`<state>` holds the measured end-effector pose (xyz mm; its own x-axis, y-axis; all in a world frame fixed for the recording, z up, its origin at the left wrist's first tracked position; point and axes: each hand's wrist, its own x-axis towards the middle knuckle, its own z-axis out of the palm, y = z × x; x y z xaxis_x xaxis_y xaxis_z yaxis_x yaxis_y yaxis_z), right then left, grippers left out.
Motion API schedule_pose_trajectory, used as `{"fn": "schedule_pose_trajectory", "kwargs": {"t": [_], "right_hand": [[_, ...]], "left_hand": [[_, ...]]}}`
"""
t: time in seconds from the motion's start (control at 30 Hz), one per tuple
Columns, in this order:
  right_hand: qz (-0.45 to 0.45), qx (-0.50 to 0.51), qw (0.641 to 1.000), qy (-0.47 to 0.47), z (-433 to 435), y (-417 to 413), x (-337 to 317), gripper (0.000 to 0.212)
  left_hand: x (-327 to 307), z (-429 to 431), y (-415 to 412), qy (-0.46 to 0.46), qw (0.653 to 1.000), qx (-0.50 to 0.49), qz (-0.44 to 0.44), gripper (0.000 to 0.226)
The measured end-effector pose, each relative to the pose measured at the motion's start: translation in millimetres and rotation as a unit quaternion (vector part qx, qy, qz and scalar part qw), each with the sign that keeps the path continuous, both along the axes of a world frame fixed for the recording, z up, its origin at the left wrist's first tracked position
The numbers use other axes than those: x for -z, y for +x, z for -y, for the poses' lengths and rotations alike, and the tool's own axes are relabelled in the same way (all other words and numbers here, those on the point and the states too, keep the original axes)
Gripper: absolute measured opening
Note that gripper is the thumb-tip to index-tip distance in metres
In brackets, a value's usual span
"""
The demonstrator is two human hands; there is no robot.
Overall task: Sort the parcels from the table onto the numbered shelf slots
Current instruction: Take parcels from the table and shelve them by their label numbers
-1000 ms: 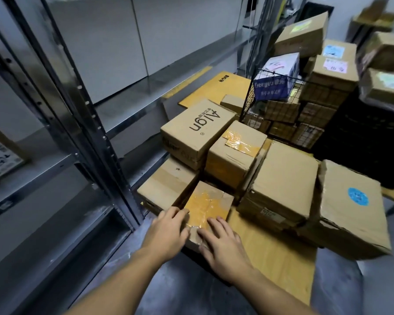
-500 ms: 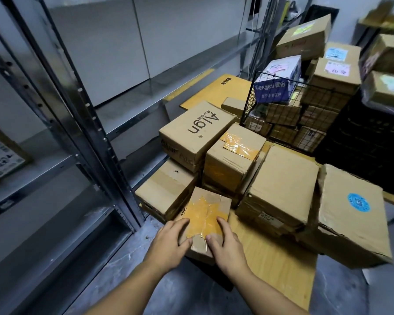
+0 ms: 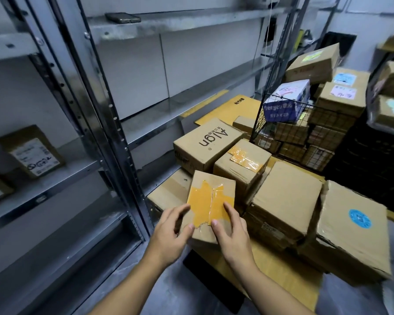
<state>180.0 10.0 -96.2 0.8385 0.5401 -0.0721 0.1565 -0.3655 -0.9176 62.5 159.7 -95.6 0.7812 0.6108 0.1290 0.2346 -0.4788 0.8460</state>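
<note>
Head view: The left hand (image 3: 168,226) and right hand (image 3: 231,226) both grip the small parcel (image 3: 210,201) sealed with yellow tape, thumbs on its top face. The parcel is tilted at the near left corner of the surface (image 3: 282,276), in front of the stacked boxes (image 3: 284,198) and beside the metal shelf (image 3: 146,123).

Brown box (image 3: 208,142) top: "Algn ®"; blue-white carton (image 3: 282,108) side: "Deeyeo"
</note>
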Motion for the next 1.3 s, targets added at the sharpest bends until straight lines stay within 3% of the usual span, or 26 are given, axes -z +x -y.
{"fn": "schedule_pose_trajectory", "kwargs": {"t": [0.17,0.5,0.73,0.87,1.03,1.2,1.3], "right_hand": [[0.03,-0.03,0.999,0.024,-21,7,-24,0.059],[0.093,-0.127,0.979,0.131,-92,17,-98,0.053],[0.13,-0.203,0.952,0.187,-138,2,-153,0.053],[0.154,-0.233,0.942,0.187,-151,-16,-169,0.046],[0.152,-0.231,0.952,0.134,-162,-36,-177,0.047],[0.061,-0.316,0.929,0.185,-175,-67,-182,0.072],[0.045,-0.323,0.921,0.212,-182,-87,-180,0.064]], "left_hand": [[-24,-16,-5,-0.075,0.988,-0.089,0.099,0.037],[-91,-79,-13,-0.023,0.97,-0.184,0.158,0.031],[-146,-108,-38,-0.155,0.95,-0.158,0.222,0.045],[-161,-107,-58,-0.138,0.938,-0.157,0.275,0.045],[-160,-104,-86,-0.03,0.942,-0.206,0.262,0.044],[-157,-102,-108,0.014,0.932,-0.265,0.248,0.058],[-163,-98,-123,0.011,0.933,-0.255,0.253,0.047]]}}
